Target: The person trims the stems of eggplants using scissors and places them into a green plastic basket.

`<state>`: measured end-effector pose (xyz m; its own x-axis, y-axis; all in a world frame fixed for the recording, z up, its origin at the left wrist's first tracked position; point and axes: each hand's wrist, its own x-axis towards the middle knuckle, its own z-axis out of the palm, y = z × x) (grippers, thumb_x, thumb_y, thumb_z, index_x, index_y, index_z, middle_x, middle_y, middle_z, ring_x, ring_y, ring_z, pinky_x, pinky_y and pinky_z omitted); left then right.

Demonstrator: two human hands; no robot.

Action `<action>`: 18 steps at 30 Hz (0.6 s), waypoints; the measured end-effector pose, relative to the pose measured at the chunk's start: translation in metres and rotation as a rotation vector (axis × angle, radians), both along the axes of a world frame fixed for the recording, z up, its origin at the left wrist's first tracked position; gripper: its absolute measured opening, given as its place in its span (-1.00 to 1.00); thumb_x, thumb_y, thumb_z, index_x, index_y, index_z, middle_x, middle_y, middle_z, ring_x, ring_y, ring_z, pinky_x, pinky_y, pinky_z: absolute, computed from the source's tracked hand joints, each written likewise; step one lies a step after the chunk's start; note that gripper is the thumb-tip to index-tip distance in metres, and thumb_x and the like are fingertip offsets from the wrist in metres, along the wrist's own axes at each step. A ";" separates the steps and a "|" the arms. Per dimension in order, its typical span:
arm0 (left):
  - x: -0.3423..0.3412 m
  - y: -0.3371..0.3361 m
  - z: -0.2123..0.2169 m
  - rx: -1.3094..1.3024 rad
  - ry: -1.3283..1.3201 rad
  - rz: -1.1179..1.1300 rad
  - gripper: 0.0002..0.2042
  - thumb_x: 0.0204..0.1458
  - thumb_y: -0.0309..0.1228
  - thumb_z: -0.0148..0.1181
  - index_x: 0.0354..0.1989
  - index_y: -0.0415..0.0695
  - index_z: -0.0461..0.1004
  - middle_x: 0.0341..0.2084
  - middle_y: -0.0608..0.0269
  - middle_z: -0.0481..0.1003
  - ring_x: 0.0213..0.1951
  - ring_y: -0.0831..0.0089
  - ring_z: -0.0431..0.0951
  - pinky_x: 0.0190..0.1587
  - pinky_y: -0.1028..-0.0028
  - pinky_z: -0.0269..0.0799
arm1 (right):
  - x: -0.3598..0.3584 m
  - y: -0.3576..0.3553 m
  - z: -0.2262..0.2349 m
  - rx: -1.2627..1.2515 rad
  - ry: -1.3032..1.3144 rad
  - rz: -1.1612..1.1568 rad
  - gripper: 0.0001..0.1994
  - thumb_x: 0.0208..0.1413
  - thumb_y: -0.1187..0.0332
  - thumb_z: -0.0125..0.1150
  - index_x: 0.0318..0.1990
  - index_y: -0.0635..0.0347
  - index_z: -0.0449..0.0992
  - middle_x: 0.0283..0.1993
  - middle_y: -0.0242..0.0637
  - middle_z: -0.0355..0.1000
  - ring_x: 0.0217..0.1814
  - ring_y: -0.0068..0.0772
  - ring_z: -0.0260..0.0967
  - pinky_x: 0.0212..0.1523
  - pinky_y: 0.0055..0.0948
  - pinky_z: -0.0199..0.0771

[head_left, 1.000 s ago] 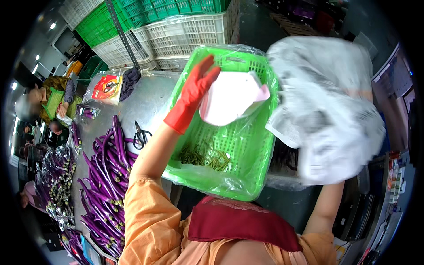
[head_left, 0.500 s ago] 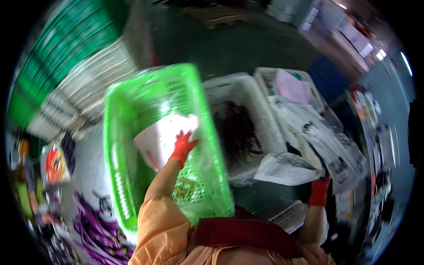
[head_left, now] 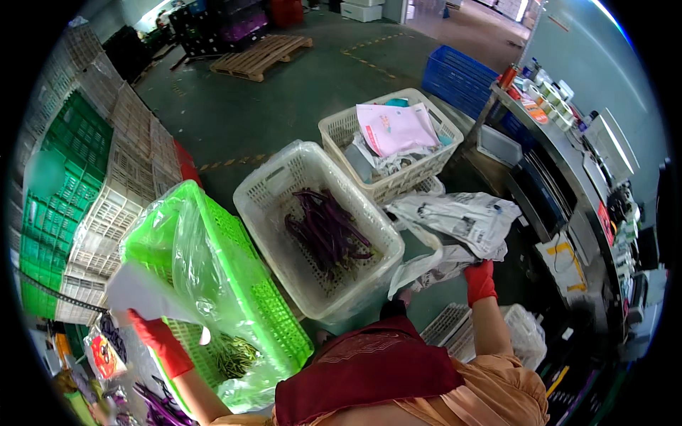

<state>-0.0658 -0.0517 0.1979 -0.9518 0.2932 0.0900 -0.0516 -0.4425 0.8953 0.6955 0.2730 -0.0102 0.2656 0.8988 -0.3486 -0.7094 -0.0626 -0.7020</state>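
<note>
My left hand, in a red glove, is at the near edge of a flat white sheet. The sheet is tilted over the left side of a bright green crate and blurred; the fingers look closed on its edge, partly hidden. Clear plastic film lines this crate, and thin green beans lie at its near end. On the right, my right hand, also red-gloved, is closed on a bundle of white and grey plastic bags, which hangs beside the white crate of long purple eggplants.
Another white crate holds a pink bag and crumpled plastic. Stacked green crates and white crates stand at the left. A metal bench with tape rolls runs along the right. Further off are a blue crate and a wooden pallet.
My left hand has moved from inside the green crate to its left side, with the white sheet. The view has turned right. My right hand still holds the plastic bags.
</note>
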 end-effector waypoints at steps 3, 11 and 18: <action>0.038 0.017 0.074 -0.481 0.596 0.302 -0.62 0.10 -0.52 0.02 0.12 -0.28 0.26 0.03 0.06 0.39 -0.05 0.27 0.45 0.01 0.38 0.38 | -0.027 0.046 0.027 -0.068 0.301 0.125 -0.51 0.22 0.04 -0.12 0.20 0.11 0.29 0.25 -0.24 0.25 0.25 -0.09 0.21 0.25 0.04 0.20; 0.239 0.332 0.020 -0.245 -0.147 -0.467 -0.64 0.14 -0.02 0.06 -0.31 -0.11 0.47 -0.55 0.36 0.37 -0.47 0.54 0.30 -0.39 0.56 0.32 | -0.037 0.142 0.054 0.196 0.080 0.545 -0.57 0.23 0.11 -0.09 0.17 0.10 0.27 0.17 -0.25 0.27 0.15 -0.14 0.23 0.12 -0.09 0.27; 0.540 0.467 -0.001 -0.607 0.417 -1.497 -0.55 0.25 -0.15 -0.19 0.19 -0.20 0.23 0.03 0.14 0.39 0.02 0.36 0.39 0.12 0.43 0.25 | 0.028 0.190 0.026 0.031 0.078 0.650 -0.65 0.23 0.16 -0.09 0.09 0.09 0.30 0.06 -0.27 0.30 -0.01 -0.21 0.27 -0.03 -0.16 0.32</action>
